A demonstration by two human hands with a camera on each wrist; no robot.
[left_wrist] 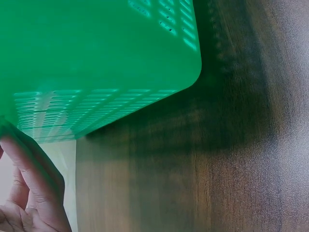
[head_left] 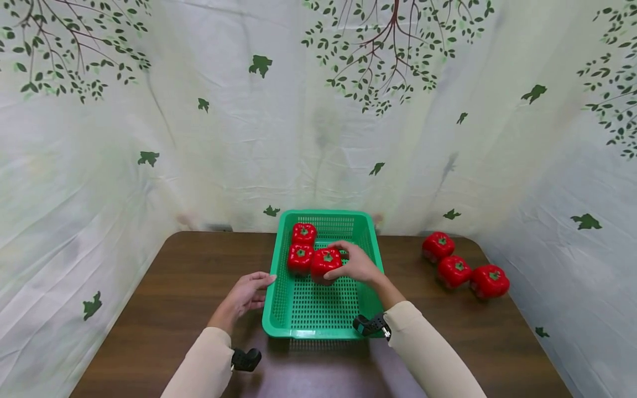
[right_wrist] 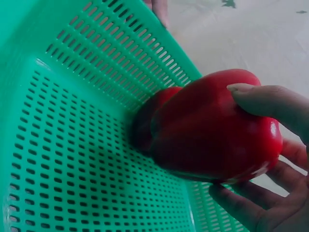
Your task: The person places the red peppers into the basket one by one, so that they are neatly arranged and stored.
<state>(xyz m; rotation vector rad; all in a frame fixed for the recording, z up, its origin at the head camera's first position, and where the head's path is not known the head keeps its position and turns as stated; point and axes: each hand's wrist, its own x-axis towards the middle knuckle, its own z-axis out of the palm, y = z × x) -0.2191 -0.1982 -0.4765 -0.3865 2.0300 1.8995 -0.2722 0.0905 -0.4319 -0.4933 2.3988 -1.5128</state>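
Observation:
In the head view, a green plastic basket stands on the table. My right hand holds a red bell pepper over its inside, thumb on one side and fingers on the other. Two more red bell peppers, a rear one and a nearer one, sit along the basket's left side. The right wrist view shows the held pepper partly covering another pepper. My left hand grips the basket's left rim; in the left wrist view its fingers lie by the outer wall.
On the brown wooden table, three red bell peppers form a group at the back right: one at the rear, one in the middle and one at the right. A leaf-patterned curtain hangs behind the table.

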